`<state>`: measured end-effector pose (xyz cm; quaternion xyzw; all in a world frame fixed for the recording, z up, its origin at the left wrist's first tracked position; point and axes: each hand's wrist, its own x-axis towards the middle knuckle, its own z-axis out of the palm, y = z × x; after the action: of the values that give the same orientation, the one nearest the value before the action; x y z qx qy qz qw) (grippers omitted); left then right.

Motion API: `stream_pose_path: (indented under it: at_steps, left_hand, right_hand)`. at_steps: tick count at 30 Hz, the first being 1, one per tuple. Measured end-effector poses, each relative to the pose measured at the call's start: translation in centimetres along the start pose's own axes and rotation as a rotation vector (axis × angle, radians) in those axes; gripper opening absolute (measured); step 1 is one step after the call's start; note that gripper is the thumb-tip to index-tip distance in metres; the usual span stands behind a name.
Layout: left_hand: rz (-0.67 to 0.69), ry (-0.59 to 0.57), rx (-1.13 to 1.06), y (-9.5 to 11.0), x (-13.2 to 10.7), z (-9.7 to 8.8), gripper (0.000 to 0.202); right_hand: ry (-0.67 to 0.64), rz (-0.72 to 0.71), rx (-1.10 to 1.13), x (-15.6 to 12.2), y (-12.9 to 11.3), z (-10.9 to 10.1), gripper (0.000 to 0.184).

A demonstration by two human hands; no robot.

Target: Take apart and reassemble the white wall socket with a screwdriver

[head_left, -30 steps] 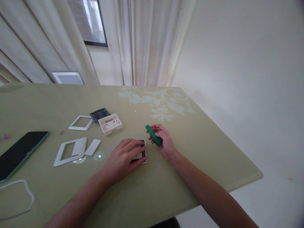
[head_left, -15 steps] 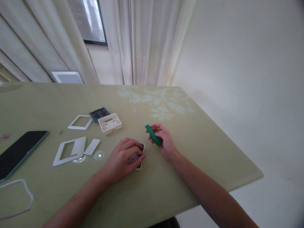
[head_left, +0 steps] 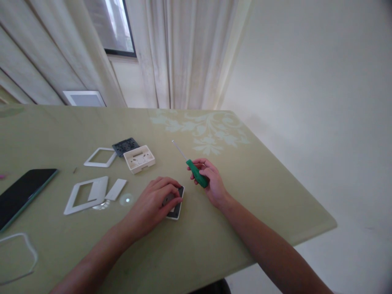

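My left hand (head_left: 159, 200) lies over a small wall switch (head_left: 177, 212) on the table, fingers and thumb curled round its dark grey body. Much of the switch is hidden beneath the palm; its white edge shows on the right and at the bottom. Just to the right, my right hand (head_left: 206, 179) grips a green-handled screwdriver (head_left: 197, 173), its thin metal shaft pointing up and away to the left. The screwdriver tip touches nothing that I can see. Beyond my left hand sits a white back box (head_left: 139, 159), leaning against a dark grey plate (head_left: 124, 145).
Left of the hands lie a white frame (head_left: 72, 200), a white rectangular cover (head_left: 116, 189) and another white frame (head_left: 99, 165). A small screw (head_left: 74, 170) rests near them. Farther left are a phone or tablet (head_left: 24, 194) and a white cord (head_left: 32, 249). The table edge (head_left: 284, 167) slopes along the right.
The view has turned slightly. My left hand has drawn back a little to the left, so more of the switch's lower corner shows. My right hand keeps the screwdriver in nearly the same pose.
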<state>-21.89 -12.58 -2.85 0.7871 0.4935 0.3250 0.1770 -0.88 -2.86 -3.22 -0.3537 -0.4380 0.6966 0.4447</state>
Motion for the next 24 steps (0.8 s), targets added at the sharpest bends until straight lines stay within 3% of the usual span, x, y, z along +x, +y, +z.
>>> stream_pose_path:
  at_steps: [9, 16, 19, 24]
  left_hand:
    - [-0.023, 0.068, 0.015, -0.2, -0.1, 0.5, 0.016]
    - [0.345, 0.11, 0.308, 0.1, -0.1, -0.4, 0.013]
    - [0.411, 0.047, 0.324, 0.0, -0.2, -1.1, 0.03]
    - [0.378, -0.118, 0.292, -0.3, -0.3, -1.6, 0.056]
  right_hand:
    - [-0.006, -0.007, 0.006, 0.1, 0.1, 0.0, 0.033]
    - [-0.004, -0.003, 0.006, 0.1, 0.1, 0.0, 0.032]
    - [0.002, -0.002, 0.001, 0.2, 0.1, -0.1, 0.032]
    - [0.012, -0.002, 0.005, 0.3, 0.1, 0.0, 0.033]
